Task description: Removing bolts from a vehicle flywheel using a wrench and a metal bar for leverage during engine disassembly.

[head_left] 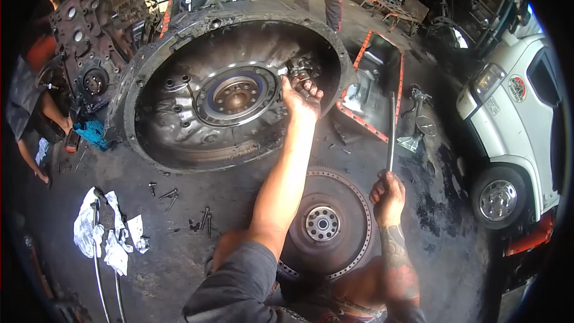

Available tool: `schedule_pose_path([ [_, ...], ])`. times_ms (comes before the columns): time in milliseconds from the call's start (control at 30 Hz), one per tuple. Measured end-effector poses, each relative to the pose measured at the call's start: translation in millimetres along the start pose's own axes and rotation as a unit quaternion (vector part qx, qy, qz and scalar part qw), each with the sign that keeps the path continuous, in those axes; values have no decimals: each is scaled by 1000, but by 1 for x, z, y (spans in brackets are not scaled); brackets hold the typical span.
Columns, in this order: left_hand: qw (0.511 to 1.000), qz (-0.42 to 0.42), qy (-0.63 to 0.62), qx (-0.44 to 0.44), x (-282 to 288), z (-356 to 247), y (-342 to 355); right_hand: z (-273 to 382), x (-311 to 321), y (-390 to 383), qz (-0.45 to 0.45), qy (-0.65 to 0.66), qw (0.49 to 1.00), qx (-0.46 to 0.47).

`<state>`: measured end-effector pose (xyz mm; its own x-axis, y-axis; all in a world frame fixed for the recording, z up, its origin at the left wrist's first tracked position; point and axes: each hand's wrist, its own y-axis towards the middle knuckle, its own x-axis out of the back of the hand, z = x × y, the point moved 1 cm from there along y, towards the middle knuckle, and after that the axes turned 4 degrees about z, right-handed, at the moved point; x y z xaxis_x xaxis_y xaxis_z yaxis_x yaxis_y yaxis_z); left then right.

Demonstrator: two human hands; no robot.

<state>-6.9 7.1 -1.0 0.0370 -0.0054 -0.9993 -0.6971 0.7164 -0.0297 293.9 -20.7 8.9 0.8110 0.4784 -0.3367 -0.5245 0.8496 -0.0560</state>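
Note:
My left hand [302, 97] reaches into the big round bell housing [146, 143], palm up, by its right inner wall. Its fingers are curled next to a dark fitting [301, 69]; what they grip is hidden. A bolted hub [238, 96] sits in the middle of the housing. My right hand [389, 191] is closed around the lower end of a long metal bar [391, 125], which points up and away. Below, a flywheel [353, 233] with a toothed rim lies flat, partly covered by my left arm and my legs.
Loose bolts [206, 220] lie on the floor at left, near white rags [89, 227]. An oil pan [378, 72] with an orange-red rim and a metal bracket [418, 119] are at right. A white vehicle [508, 113] stands far right. People are at left and at the back.

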Motion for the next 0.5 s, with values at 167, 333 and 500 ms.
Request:
schedule_pose_path([
  [167, 995, 1, 97, -14, -13, -26, 0, -4, -9, -4, 24, -65, 997, 25],
  [333, 983, 18, 177, -44, -20, 2, -24, -3, -4, 4, 40, -52, 997, 30],
  [500, 947, -32, 319, -6, -13, 2, -74, -9, 3, 14, 44, -39, 998, 23],
])
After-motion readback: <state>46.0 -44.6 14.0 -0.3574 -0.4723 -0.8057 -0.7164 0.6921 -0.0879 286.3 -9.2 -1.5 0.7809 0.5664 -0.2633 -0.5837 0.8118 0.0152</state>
